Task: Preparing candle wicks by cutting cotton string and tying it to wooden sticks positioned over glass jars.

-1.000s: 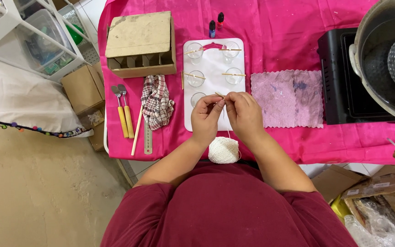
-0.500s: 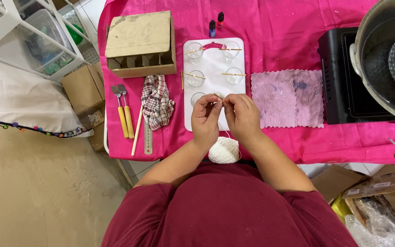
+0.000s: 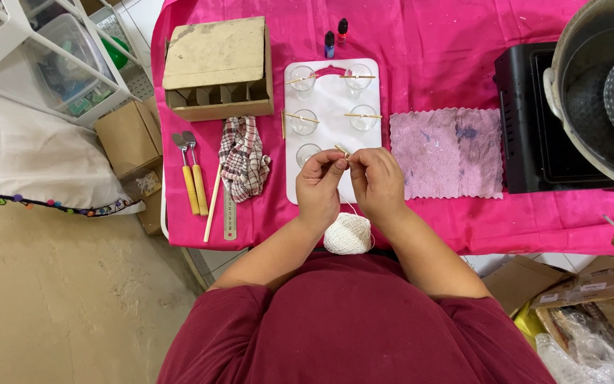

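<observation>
Frame centre: tray (image 3: 332, 135) on tablecloth (image 3: 428, 43), glass cups (image 3: 304, 121) on tray, sticks across upper four.
Above tray: two dropper bottles (image 3: 335, 37).
Left of tray: rag (image 3: 244, 156), ruler (image 3: 229, 213), two spoons (image 3: 192, 171); cardboard box (image 3: 218, 67) above them.
Right of tray: cloth square (image 3: 448, 153), then stove (image 3: 534, 121) bearing pot (image 3: 591, 78).
Below tray: both hands, left hand (image 3: 319, 186), right hand (image 3: 378, 183), at short stick (image 3: 342, 150); string ball (image 3: 347, 233) beneath at table edge.

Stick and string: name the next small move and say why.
Probably lay the stick across the bare glass beside it. Both hands, left and right, pinch it with string on it, and the four other glasses already carry sticks.
</observation>
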